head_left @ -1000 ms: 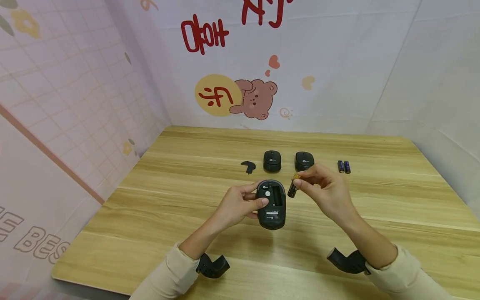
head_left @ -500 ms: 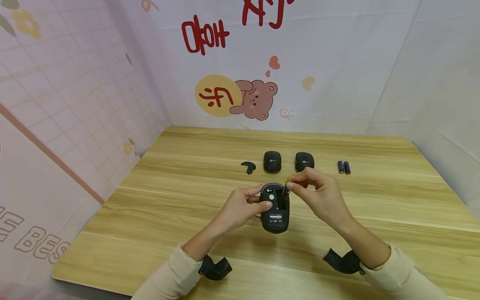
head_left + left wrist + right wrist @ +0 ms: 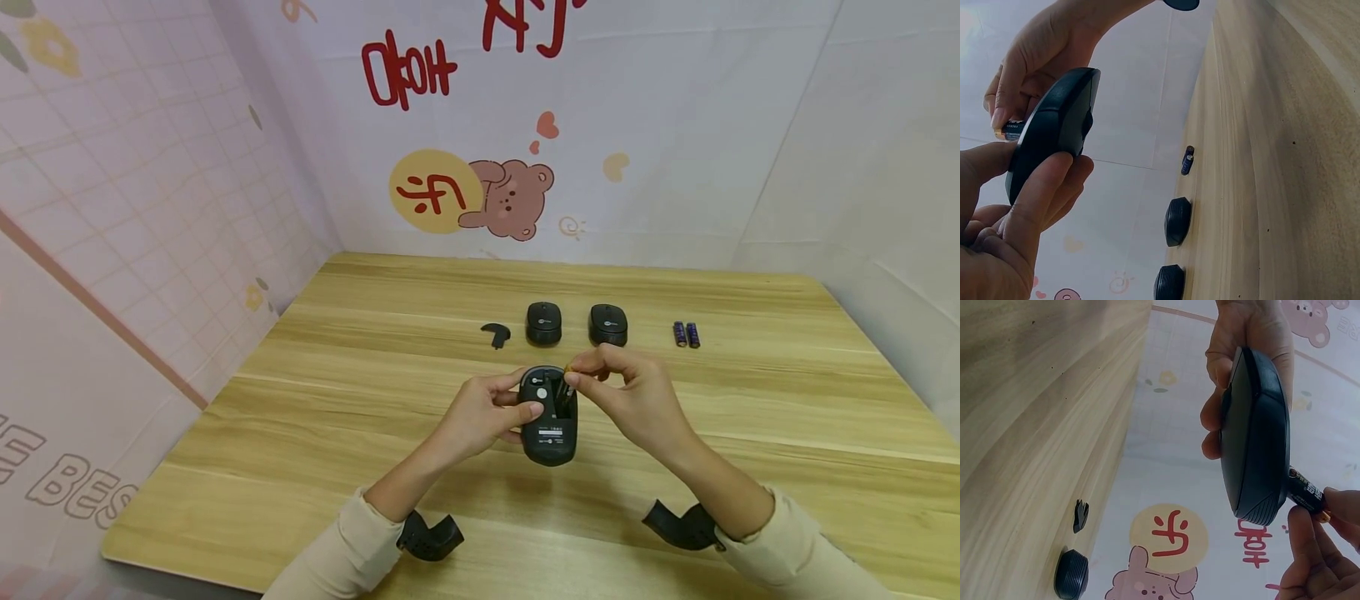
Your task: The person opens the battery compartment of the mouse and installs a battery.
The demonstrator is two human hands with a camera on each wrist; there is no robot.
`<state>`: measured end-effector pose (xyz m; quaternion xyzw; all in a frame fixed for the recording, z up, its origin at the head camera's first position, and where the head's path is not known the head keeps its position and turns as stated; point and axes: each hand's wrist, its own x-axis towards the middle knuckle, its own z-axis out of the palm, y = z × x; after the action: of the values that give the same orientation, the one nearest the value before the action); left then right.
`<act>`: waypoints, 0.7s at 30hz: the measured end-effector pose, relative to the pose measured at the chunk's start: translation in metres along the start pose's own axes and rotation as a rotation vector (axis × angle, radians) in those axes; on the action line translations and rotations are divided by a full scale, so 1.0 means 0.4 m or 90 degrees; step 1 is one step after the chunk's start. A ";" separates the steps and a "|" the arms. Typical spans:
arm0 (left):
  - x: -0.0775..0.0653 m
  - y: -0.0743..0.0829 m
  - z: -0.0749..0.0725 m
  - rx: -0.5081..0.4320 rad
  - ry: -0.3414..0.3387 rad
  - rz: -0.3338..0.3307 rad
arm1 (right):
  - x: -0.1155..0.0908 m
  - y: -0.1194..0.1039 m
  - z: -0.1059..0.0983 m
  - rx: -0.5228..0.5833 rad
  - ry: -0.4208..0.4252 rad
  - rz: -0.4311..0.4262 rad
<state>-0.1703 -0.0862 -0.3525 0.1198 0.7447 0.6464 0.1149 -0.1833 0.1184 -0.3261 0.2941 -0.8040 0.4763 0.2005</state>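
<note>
Just below frame ctr, mouse (image 3: 550,450) is gripped by L hand (image 3: 480,412), underside twd head cam. Battery (image 3: 1305,490) is pinched at outer end btwn fingers of R hand (image 3: 637,396), the nearer one; long axis is tilted out of batt. bay (image 3: 557,400), w/ lower end apparently inside, upper end raised twd frame top.

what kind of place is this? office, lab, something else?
Probably a staged recording booth, not an ordinary office: a wood-grain table fronts a creased white backdrop printed with a cartoon bear, and the person wears black devices near both wrists.
</note>
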 end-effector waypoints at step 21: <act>0.003 0.006 0.006 0.007 -0.003 -0.007 | -0.013 0.005 0.014 -0.057 -0.020 -0.097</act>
<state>-0.1706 -0.0832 -0.3505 0.1179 0.7487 0.6414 0.1191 -0.1808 0.1157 -0.3331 0.3528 -0.8028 0.4186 0.2365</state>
